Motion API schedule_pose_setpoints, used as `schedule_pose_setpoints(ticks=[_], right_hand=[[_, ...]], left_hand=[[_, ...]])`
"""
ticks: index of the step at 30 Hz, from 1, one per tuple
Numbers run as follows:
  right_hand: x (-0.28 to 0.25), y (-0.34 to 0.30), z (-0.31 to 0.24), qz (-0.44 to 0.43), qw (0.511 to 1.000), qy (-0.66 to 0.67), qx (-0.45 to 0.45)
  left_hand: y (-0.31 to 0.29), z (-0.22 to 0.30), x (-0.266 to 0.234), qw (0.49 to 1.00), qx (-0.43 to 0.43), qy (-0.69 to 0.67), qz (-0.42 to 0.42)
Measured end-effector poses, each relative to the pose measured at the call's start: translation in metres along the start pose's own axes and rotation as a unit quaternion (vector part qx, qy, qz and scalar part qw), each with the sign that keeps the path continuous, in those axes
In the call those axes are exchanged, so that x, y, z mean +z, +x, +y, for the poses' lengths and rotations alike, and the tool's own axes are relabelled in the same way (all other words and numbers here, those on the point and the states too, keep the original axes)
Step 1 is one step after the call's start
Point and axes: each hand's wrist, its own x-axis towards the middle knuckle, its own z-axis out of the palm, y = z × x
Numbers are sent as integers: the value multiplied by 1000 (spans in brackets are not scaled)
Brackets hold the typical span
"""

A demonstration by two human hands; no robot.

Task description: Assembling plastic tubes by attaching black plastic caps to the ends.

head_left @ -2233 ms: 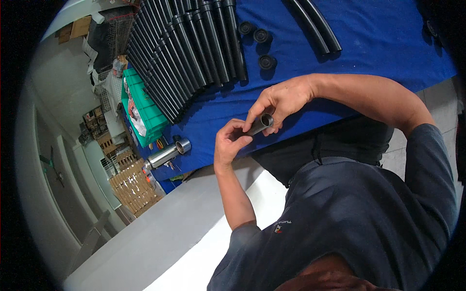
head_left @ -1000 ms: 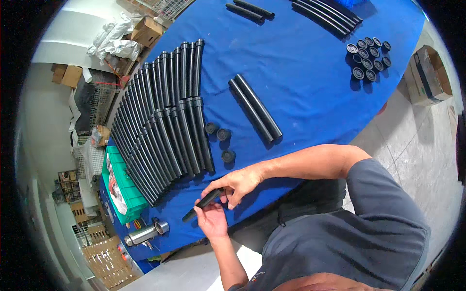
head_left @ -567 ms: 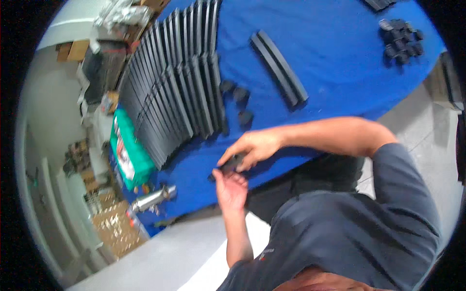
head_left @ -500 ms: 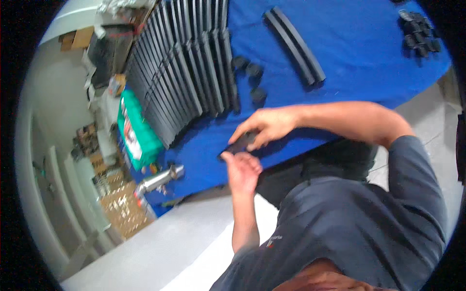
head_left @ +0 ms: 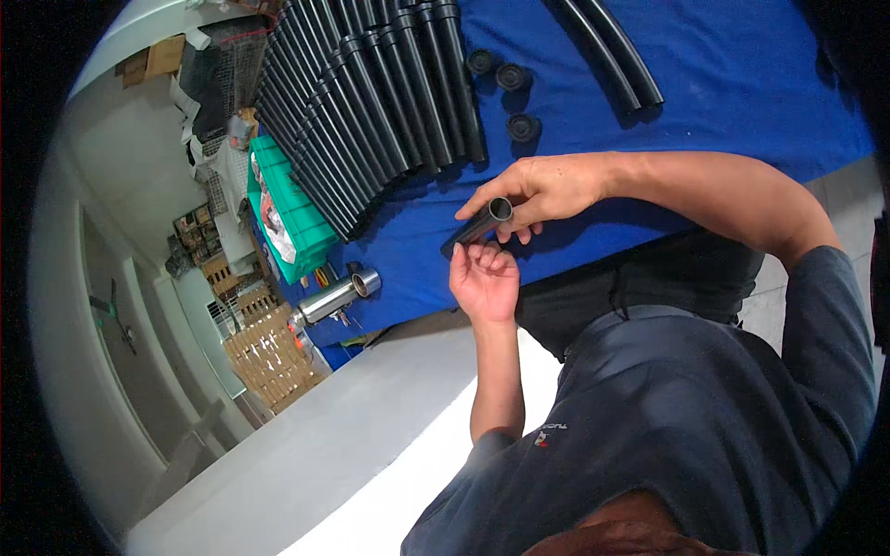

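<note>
1. A brown slatted stack [head_left: 273,357], of wood or cardboard, stands to the left of the tube bank (item 4), off the tabletop and nearer the wearer.
2. A green ribbed plastic crate [head_left: 306,227], holding pale crumpled material, lies just beside the tube bank, on its left.
3. A shiny cylindrical steel flask [head_left: 329,298] lies on its side, nearer the wearer than the tube bank and to its left.
4. The tube bank [head_left: 371,102], the landmark here, consists of long black tubes laid side by side on the blue cloth-covered tabletop [head_left: 742,102]. Many bear a wider collar; these appear to be the completed portion.
5. The left of the two hands [head_left: 487,287] is palm up, fingers loosely curled, on the wearer's side of the tube bank. Whether its fingertips bear on the held tube cannot be told.
6. The held black hollow tube [head_left: 476,228] is tilted, also on the wearer's side of the bank. Its visible end is open, without a cap; the other end is partly hidden.
7. Three round black ribbed caps [head_left: 523,128] lie loose just to the right of the bank, joined to no tube.
8. The right hand [head_left: 556,190] grips the held tube between thumb and fingers, near the open end.
9. Two plain black tubes [head_left: 607,56] lie together, well to the bank's right. No collars show on their near ends, and their far ends are out of view; they appear unfinished.
</note>
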Motion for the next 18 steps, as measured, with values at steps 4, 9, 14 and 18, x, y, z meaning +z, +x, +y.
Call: schedule_pose_setpoints(ticks=[4, 9, 14, 18], right_hand=[[0, 1, 4, 21, 997, -72, -29], [-2, 3, 4, 75, 989, -126, -19], [-9, 2, 10, 103, 976, -188, -45], [-7, 7, 20, 118, 948, -274, -111]], left_hand=[[0, 4, 4, 998, 31, 28, 52], [-5, 8, 13, 984, -56, 159, -53], [-1, -11, 88, 803, 196, 559, -68], [37, -13, 125, 552, 302, 773, -82]])
